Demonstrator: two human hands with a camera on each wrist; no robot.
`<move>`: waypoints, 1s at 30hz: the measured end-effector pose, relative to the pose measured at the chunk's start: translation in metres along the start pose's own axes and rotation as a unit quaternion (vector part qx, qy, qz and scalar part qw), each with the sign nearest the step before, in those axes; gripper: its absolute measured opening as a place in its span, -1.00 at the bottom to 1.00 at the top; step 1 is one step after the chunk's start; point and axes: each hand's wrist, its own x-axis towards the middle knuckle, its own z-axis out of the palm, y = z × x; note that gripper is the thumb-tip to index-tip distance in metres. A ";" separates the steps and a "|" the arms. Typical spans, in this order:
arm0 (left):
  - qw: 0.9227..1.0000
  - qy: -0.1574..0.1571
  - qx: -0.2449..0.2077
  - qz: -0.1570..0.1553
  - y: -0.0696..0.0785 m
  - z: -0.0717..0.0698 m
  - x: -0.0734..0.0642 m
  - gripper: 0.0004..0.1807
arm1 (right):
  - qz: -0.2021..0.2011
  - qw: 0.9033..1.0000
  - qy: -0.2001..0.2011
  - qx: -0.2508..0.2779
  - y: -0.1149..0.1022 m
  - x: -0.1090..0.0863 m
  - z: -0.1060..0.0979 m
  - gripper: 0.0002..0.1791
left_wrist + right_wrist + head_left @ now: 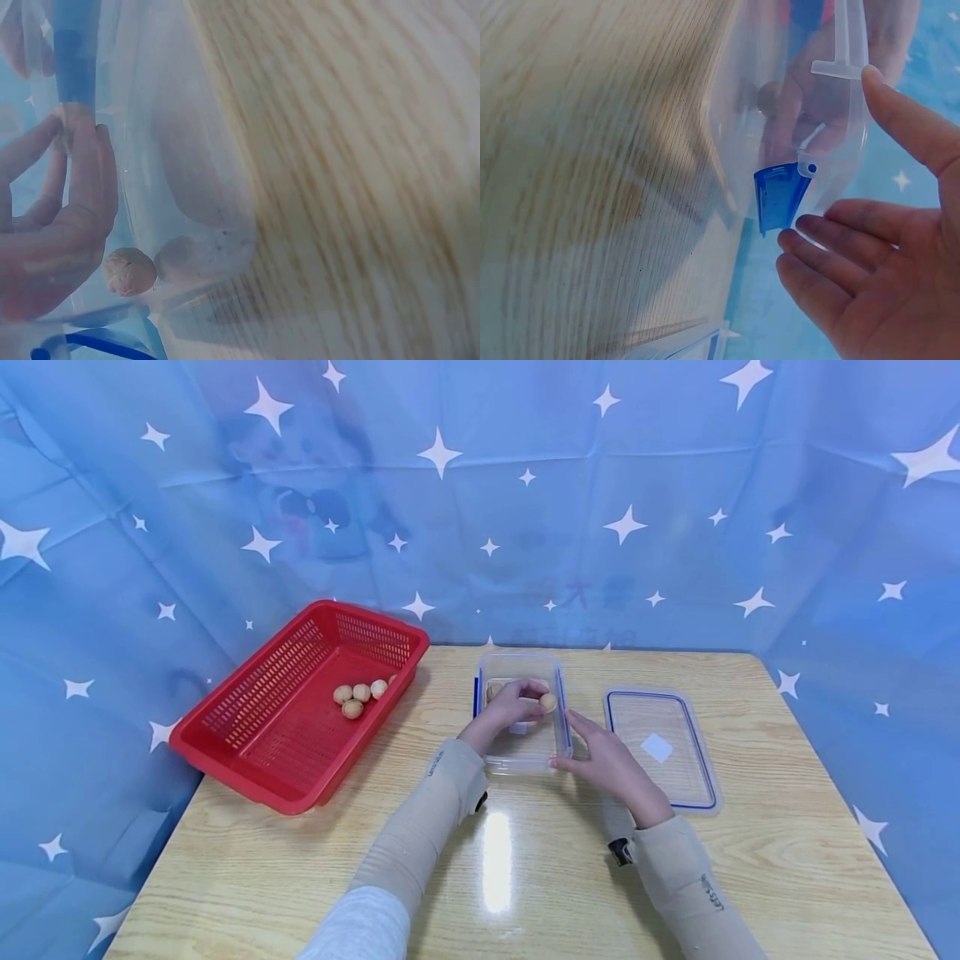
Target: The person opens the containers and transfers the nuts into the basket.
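A clear plastic container (558,743) with blue side clips stands on the table, its top uncovered. My left hand (510,708) reaches into it and pinches a walnut (548,702) between thumb and fingertips. Another walnut (129,271) lies on the container's floor near one end, in the left wrist view. At the container's right side is my right hand (606,762), fingers extended. Its thumb (900,112) touches the near rim, and the other fingers lie by a lowered blue clip (780,196) in the right wrist view.
A red plastic basket (258,783) stands at the left with several walnuts (352,708) inside. To the right of the container, a clear lid (660,718) with a blue seal lies on the wooden table (810,827). A blue curtain with stars (487,510) hangs behind.
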 end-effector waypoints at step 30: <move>0.981 0.056 -0.186 0.015 0.015 -0.008 -0.004 -0.55 | 0.003 1.000 -0.007 0.005 -0.001 0.000 -0.001 -0.02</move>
